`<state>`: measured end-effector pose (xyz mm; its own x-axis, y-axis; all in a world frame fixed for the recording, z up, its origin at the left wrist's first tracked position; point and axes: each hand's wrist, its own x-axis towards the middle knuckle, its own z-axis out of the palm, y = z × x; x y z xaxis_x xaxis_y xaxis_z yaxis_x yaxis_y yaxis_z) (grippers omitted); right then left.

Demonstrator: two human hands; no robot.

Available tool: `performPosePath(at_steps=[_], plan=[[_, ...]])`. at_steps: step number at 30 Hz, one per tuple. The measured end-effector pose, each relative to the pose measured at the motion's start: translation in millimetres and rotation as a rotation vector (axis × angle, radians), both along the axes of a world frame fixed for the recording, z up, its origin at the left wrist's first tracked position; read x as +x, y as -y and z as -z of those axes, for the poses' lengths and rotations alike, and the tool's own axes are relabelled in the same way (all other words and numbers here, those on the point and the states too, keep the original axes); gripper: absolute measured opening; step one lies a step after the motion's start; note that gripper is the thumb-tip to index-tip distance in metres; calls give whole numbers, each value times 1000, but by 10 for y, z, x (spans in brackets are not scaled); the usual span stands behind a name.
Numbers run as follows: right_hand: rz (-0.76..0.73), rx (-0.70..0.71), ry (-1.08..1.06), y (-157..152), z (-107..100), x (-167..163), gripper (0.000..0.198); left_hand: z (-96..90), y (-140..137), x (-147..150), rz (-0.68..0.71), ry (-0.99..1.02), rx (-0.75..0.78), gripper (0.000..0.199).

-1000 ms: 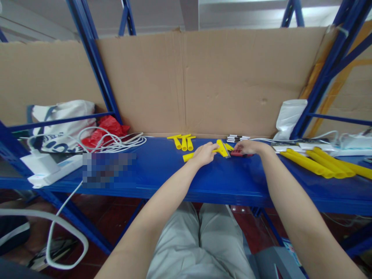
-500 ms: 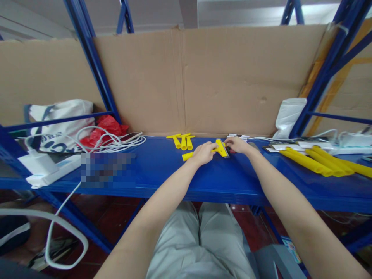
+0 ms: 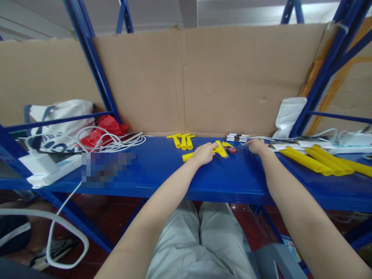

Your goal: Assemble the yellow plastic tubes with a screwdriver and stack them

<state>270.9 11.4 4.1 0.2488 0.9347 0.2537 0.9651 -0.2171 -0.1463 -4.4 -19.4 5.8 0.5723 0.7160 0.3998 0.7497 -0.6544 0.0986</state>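
Note:
My left hand (image 3: 204,153) is wrapped round the handle of a yellow scraper (image 3: 221,149), whose wide head with a metal blade edge points right. Just beyond the head lie a red and black tool (image 3: 231,150), partly hidden, and another small yellow piece (image 3: 226,144). My right hand (image 3: 258,145) is farther right on the shelf, fingers drawn together beside some tiny metal pieces (image 3: 243,144); what it pinches, if anything, is too small to make out. A stack of small white and black packs (image 3: 237,137) sits behind those pieces.
Several yellow T-shaped handles (image 3: 183,142) stand at the back. Long yellow tubes (image 3: 319,162) lie at the right by flat packs. To the left are coiled white cables (image 3: 116,144), a power strip (image 3: 55,172), a red bag (image 3: 107,126) and a cloth bag (image 3: 62,120). Cardboard (image 3: 226,81) walls the back.
My right hand has left the scraper's head and moved right to the tiny metal pieces, uncovering the red and black tool. My left hand keeps its hold on the scraper.

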Motion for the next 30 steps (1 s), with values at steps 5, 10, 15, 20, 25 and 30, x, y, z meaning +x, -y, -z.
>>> performPosePath(at_steps=[5,10,15,20,25,30], plan=[[21,-85,-10,33,1,-134,40,-5,12,2,2,0,-5,38],[3,-152,17,81,-18,-209,48,-14,29,7,13,7,0,39],[-6,-149,26,111,-38,-256,47,-24,38,22,17,-3,-3,37],[-10,-76,82,116,-80,-317,37,-28,56,30,20,-7,4,36],[71,-119,-25,66,-89,-345,33,-23,54,34,18,-24,6,36],[98,-136,-100,78,-145,-367,34,-19,43,35,38,-21,18,35]])
